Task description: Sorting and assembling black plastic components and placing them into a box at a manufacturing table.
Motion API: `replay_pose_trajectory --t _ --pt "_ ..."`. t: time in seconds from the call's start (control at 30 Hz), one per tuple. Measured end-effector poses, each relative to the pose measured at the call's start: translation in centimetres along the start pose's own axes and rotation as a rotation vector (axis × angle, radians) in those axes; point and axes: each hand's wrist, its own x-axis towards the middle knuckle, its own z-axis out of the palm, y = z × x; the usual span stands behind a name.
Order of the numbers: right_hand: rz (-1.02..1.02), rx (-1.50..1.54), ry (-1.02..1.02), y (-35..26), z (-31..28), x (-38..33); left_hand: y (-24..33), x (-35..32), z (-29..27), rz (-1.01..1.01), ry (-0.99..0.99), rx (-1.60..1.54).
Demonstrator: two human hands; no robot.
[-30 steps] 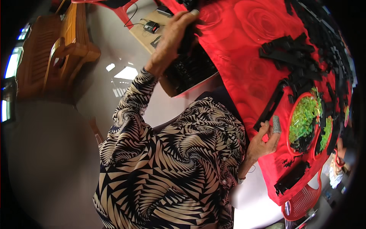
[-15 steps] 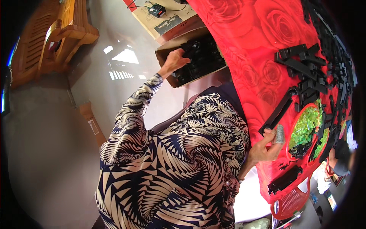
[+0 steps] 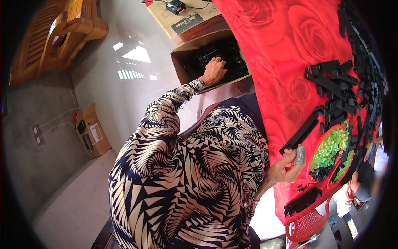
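My left hand [image 3: 214, 70] is down in a cardboard box [image 3: 179, 68] of many black plastic parts [image 3: 207, 54]. Its fingers curl over the parts, and whatever they grip cannot be made out. At the table's near edge, my right hand [image 3: 286, 166] pinches the lower end of a long black plastic strip [image 3: 304, 130], which slants up and away to the right. A silvery cover [image 3: 300, 154] wraps one of its fingertips. Beside this hand stands a red-rimmed basket [image 3: 311, 165] holding green translucent pieces [image 3: 329, 149] and some small black ones.
A red rose-patterned cloth [image 3: 286, 29] covers the table, with black strips [image 3: 331, 83] heaped along its far side. A black part [image 3: 302, 201] lies near a red perforated basket [image 3: 304, 226]. A wooden bench [image 3: 62, 33], a smaller carton [image 3: 93, 133] and another person [image 3: 365, 178] are around.
My left hand has moved right, from the box's left edge onto the black parts inside, and its fingers have curled. My right hand keeps its hold on the strip.
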Motion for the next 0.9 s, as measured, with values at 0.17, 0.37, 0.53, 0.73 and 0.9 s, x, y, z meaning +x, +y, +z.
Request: replay_pose_trajectory --t 0.17,0.37,0.53,0.73,0.9 --pt "-0.032 0.016 0.004 -0.2 0.6 0.3 -1.3 -0.1 -2.4 0.003 0.285 -0.112" --pt "-0.092 0.009 -0.038 -1.0 0.8 0.6 -4.6 -0.1 -3.0 -0.382 0.223 0.113" --pt "-0.144 -0.001 -0.059 -1.1 1.3 0.5 -5.1 -1.3 -3.1 -0.457 0.25 -0.139" --pt "-0.186 -0.035 -0.103 -0.9 1.1 0.4 -4.8 -1.9 -2.5 -0.426 0.372 -0.247" --pt "-0.167 -0.034 -0.103 -0.7 1.0 0.0 -4.3 -1.4 -2.7 -0.339 0.447 -0.264"
